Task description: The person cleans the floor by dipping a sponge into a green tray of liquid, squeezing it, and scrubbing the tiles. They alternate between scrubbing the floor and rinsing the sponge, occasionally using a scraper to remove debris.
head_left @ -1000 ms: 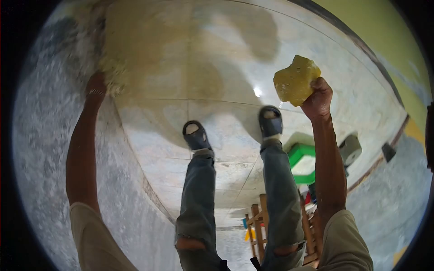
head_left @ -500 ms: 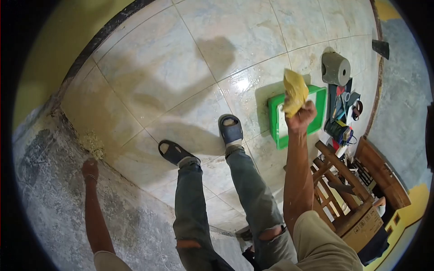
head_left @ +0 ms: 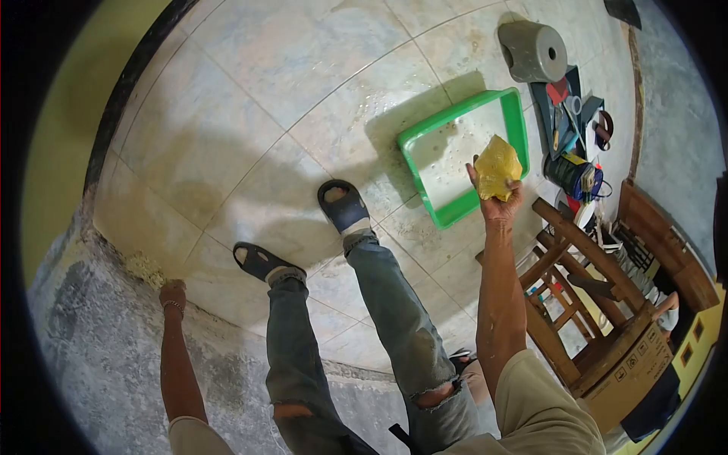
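My right hand [head_left: 498, 199] holds a crumpled yellow sheet or sponge-like piece [head_left: 498, 168] from below, over the near right side of a green-rimmed tray [head_left: 425, 189]. The tray has a white inside with small spots. At the left, my left hand [head_left: 173, 291] is closed around the end of a pale, frayed bristly bundle [head_left: 144, 269], low by the edge between the tiled floor and the rough grey wall [head_left: 114, 334].
A grey plastic stool [head_left: 533, 51] lies on its side behind the tray. Tools in a dark tray [head_left: 540, 102], a spool [head_left: 565, 174], a wooden chair [head_left: 580, 250] and a cardboard box [head_left: 629, 379] are at the right. Another person's arm [head_left: 667, 305] shows at far right.
The view has shifted, so the feet and tray appear further left. The yellow piece now faces the camera more broadly in my right hand. My left hand stays by the bristly bundle.
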Demonstrator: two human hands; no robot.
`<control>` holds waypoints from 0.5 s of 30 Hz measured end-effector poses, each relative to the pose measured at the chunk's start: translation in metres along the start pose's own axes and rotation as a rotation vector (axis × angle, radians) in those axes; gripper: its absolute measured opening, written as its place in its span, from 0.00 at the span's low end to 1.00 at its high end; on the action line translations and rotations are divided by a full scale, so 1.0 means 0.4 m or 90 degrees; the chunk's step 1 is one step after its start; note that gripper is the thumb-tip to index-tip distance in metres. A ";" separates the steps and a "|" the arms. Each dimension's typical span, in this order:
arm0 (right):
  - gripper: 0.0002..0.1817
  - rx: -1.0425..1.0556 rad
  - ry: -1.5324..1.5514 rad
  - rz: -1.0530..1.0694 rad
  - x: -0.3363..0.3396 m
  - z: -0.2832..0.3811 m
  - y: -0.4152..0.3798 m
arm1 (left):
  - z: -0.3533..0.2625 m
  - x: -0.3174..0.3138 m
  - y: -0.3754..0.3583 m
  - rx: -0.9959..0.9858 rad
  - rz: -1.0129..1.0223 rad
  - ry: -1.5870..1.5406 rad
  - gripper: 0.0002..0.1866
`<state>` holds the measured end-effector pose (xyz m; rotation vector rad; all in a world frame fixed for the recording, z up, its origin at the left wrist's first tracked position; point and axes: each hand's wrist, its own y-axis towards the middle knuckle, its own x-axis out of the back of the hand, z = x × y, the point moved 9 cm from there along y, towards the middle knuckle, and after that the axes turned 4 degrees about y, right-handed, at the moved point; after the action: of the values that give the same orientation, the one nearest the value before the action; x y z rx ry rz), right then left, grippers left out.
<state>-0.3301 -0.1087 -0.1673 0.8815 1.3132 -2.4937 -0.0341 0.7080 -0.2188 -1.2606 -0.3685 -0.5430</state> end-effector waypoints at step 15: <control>0.30 0.014 -0.541 -0.259 0.411 -0.058 0.270 | -0.643 0.215 -0.153 -0.305 0.014 -0.349 0.13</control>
<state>-0.4074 -0.1366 -0.3476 -0.4896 1.1994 -2.6473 -0.0070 0.4326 -0.1937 -1.8776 -0.7080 -0.2608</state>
